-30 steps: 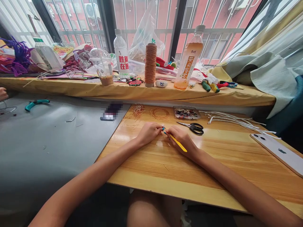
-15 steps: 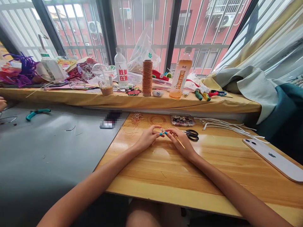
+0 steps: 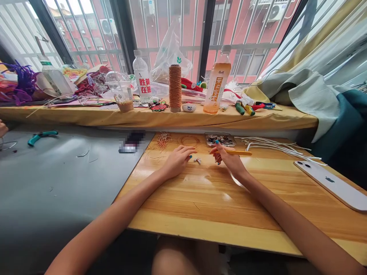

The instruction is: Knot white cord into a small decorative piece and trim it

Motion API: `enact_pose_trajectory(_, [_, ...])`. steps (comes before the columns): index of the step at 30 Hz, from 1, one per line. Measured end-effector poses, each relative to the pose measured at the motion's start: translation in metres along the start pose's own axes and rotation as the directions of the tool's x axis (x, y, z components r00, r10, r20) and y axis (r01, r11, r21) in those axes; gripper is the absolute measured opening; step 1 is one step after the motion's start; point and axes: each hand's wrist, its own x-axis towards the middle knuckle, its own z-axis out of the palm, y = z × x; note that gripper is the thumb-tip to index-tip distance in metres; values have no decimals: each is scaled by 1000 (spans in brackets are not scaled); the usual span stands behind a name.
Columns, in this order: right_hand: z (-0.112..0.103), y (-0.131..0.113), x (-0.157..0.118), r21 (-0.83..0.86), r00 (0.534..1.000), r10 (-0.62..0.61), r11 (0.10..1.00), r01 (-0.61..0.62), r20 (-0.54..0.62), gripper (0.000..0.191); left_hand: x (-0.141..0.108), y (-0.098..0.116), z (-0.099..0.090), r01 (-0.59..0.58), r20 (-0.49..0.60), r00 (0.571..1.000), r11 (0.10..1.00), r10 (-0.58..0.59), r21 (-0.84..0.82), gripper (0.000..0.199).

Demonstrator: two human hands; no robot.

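Observation:
A small white beaded piece (image 3: 197, 160) lies on the wooden board between my hands, touched by neither. My left hand (image 3: 178, 158) rests just left of it, holding nothing, fingers stretched out and slightly bent. My right hand (image 3: 229, 158) is raised to the right of the piece, with gold tweezers (image 3: 239, 152) lying across it in its grip, points to the left. Behind that hand sits a clear box of mixed beads (image 3: 220, 139). A coil of thin copper-coloured wire (image 3: 189, 142) lies beyond my left hand.
Loose thread ends (image 3: 164, 140), white cords (image 3: 275, 147) and a phone (image 3: 329, 185) lie on the board (image 3: 183, 206). Teal pliers (image 3: 43, 136) are on the grey mat, near another person's hand (image 3: 2, 128). Bottles, a cup and a thread spool (image 3: 175, 88) crowd the ledge.
My hands have parted and the beaded piece has been let go onto the board. My right hand has moved right, turning the tweezers nearly level. The black-handled scissors no longer show.

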Motion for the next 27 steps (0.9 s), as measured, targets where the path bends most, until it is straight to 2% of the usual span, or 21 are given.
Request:
enact_pose_trajectory(3, [2, -1, -1, 54, 994, 63, 996, -67, 84, 35, 0, 2, 1, -119, 145, 983, 993, 117, 9, 28])
enact_pose_trajectory(5, [6, 0, -3, 91, 989, 99, 990, -109, 108, 25, -1, 3, 2, -141, 184, 973, 990, 139, 0, 26])
enact_pose_trajectory(7, [11, 4, -4, 117, 989, 100, 987, -114, 113, 26, -1, 2, 2, -107, 141, 984, 994, 104, 10, 26])
enact_pose_trajectory(10, [14, 8, -4, 96, 990, 38, 994, -51, 132, 29, -1, 0, 3, -24, 65, 998, 998, 20, 57, 30])
enact_pose_trajectory(15, [12, 9, -3, -1, 988, 18, 1000, -18, 152, 26, 0, 0, 3, -85, 125, 989, 993, 75, 81, 30])
enact_pose_trajectory(20, [11, 5, -5, 153, 977, 47, 985, -79, 206, 19, -1, 4, -1, -186, 144, 974, 981, 176, 59, 25])
enact_pose_trajectory(23, [9, 5, -4, 207, 963, 82, 968, -138, 256, 19, -2, 4, -1, -199, 162, 969, 978, 188, 58, 24])
enact_pose_trajectory(27, [9, 5, -2, 284, 956, 172, 929, -238, 237, 20, -2, 3, -1, -209, 153, 968, 976, 199, 55, 25])
